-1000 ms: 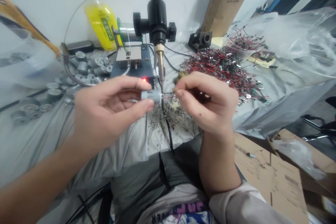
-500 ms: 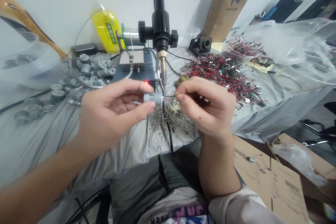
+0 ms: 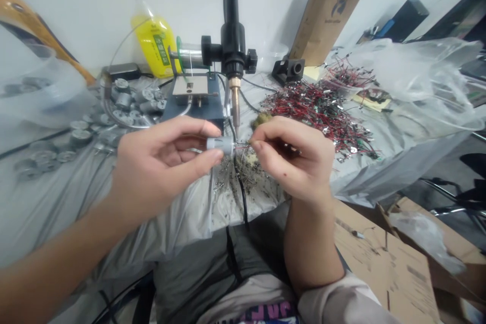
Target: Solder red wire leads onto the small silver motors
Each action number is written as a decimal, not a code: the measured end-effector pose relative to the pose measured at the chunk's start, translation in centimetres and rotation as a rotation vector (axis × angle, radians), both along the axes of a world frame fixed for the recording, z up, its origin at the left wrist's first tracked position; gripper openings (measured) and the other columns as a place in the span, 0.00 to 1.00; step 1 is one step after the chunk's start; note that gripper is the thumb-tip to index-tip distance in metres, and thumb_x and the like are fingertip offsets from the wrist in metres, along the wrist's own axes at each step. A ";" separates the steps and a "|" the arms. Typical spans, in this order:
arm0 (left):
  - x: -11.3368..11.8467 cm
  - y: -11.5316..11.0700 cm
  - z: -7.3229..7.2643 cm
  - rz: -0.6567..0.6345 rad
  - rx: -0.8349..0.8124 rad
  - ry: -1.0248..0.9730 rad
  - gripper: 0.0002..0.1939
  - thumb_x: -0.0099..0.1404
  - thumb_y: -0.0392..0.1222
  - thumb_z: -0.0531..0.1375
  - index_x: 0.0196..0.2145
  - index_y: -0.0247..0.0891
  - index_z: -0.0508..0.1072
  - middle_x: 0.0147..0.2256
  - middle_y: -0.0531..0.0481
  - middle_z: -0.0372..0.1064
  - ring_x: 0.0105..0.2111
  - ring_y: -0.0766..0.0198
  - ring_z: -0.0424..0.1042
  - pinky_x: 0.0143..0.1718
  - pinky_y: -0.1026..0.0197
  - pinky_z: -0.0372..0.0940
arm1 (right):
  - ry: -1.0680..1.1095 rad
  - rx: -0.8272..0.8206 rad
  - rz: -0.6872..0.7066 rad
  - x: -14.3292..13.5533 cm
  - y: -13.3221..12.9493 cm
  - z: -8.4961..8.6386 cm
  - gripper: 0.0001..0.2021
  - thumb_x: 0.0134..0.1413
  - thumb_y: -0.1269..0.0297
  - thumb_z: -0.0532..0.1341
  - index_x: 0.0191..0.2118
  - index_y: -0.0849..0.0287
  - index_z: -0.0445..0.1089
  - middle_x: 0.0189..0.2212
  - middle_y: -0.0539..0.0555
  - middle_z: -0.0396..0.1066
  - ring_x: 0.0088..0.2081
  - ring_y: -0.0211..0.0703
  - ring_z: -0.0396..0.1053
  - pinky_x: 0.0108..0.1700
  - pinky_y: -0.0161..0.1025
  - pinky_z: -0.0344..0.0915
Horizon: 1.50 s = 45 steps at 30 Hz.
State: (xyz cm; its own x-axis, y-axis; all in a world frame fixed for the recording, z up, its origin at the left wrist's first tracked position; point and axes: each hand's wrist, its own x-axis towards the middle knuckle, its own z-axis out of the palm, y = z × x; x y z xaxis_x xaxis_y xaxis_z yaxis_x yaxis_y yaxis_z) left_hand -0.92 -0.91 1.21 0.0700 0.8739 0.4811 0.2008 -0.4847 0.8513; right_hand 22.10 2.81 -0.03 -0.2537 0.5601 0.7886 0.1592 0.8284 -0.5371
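Note:
A small grey cylindrical motor (image 3: 221, 145) is pinched between the thumb and fingers of my left hand (image 3: 163, 154), its terminal end turned to the right. My right hand (image 3: 298, 154) pinches thin red and dark wires (image 3: 242, 147) that reach the motor's end. Right above that spot points the tip of a soldering iron (image 3: 236, 111), clamped upright in a black holder (image 3: 232, 50); whether the tip touches the joint I cannot tell. Behind my left hand stands a solder feeder (image 3: 193, 93) with a solder spool (image 3: 190, 56).
Several grey motors (image 3: 131, 98) lie at left, near a clear tub (image 3: 38, 81). A heap of red and black wires (image 3: 315, 111) covers the right side beside a plastic bag (image 3: 417, 71). Solder scraps (image 3: 243, 177) lie under my hands. A yellow bottle (image 3: 154, 43) stands behind.
The view has shifted slightly. My right hand has come a little left, nearer the motor. The red light on the feeder no longer shows. Both holds stay the same.

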 end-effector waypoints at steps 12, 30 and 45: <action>0.0 0.6 -0.3 0.040 -0.089 0.004 0.11 0.63 0.36 0.77 0.44 0.42 0.87 0.38 0.49 0.85 0.34 0.62 0.85 0.41 0.71 0.82 | -0.047 -0.002 -0.050 0.2 0.5 -0.5 0.05 0.64 0.73 0.66 0.36 0.58 0.77 0.29 0.48 0.74 0.28 0.34 0.66 0.33 0.36 0.65; 0.0 1.0 -0.6 0.043 -0.064 0.050 0.14 0.61 0.34 0.76 0.44 0.48 0.86 0.45 0.52 0.83 0.45 0.58 0.85 0.49 0.66 0.84 | -0.057 -0.021 -0.062 0.2 0.5 -0.5 0.05 0.64 0.73 0.66 0.37 0.58 0.78 0.30 0.49 0.75 0.29 0.35 0.68 0.33 0.35 0.66; 0.0 0.7 -0.5 0.015 -0.059 0.003 0.14 0.62 0.30 0.75 0.44 0.40 0.85 0.45 0.48 0.84 0.44 0.60 0.85 0.50 0.67 0.83 | -0.063 -0.002 -0.068 0.1 0.7 -0.4 0.05 0.65 0.74 0.66 0.38 0.58 0.78 0.30 0.48 0.76 0.29 0.35 0.68 0.34 0.35 0.66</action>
State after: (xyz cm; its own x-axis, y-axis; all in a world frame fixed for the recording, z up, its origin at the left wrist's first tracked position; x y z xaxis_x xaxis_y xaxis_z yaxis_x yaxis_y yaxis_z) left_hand -0.93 -0.23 0.76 0.0581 0.9017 0.4284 0.2106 -0.4306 0.8776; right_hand 22.22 3.49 -0.43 -0.2636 0.5792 0.7714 0.2485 0.8135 -0.5258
